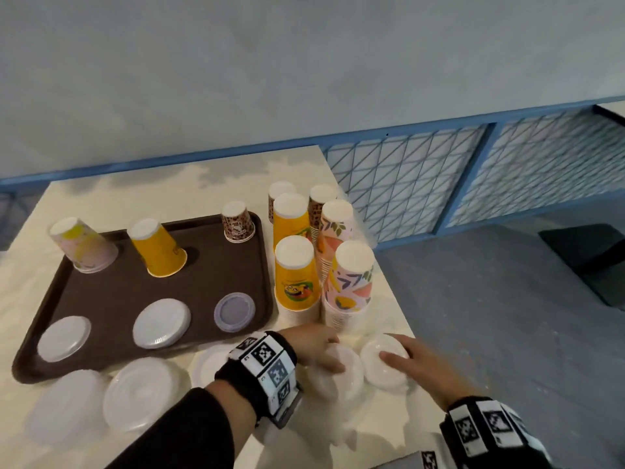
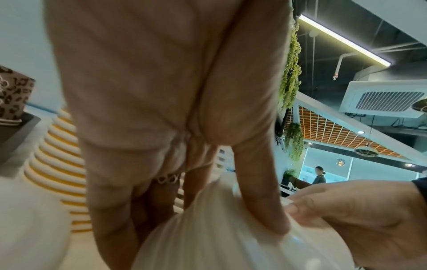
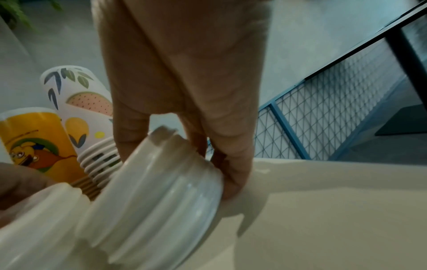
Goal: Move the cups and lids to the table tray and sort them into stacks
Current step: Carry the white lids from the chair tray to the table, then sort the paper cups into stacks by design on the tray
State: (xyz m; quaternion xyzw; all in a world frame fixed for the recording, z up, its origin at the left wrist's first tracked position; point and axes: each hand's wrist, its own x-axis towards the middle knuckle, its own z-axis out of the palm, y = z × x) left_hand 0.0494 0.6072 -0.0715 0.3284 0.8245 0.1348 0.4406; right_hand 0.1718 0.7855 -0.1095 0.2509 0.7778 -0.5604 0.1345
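A brown tray (image 1: 111, 299) holds three upside-down cups: a pink fruit-print cup (image 1: 84, 247), a yellow cup (image 1: 159, 248) and a leopard-print cup (image 1: 237, 223). Three lids (image 1: 161, 323) lie along its near side. In front of the cup stacks, my left hand (image 1: 333, 353) grips a stack of white lids (image 1: 338, 380), thumb and fingers curled round it (image 2: 219, 237). Just right of it, my right hand (image 1: 392, 346) grips a second lid stack (image 1: 382, 370). In the right wrist view that lid stack (image 3: 161, 191) is tilted between thumb and fingers.
Tall stacks of yellow cups (image 1: 297, 282), fruit-print cups (image 1: 351, 282) and leopard cups (image 1: 319, 201) stand right of the tray. More lid stacks (image 1: 142, 394) lie on the table in front of it. The table's right edge (image 1: 392, 292) drops beside a blue mesh railing (image 1: 439, 184).
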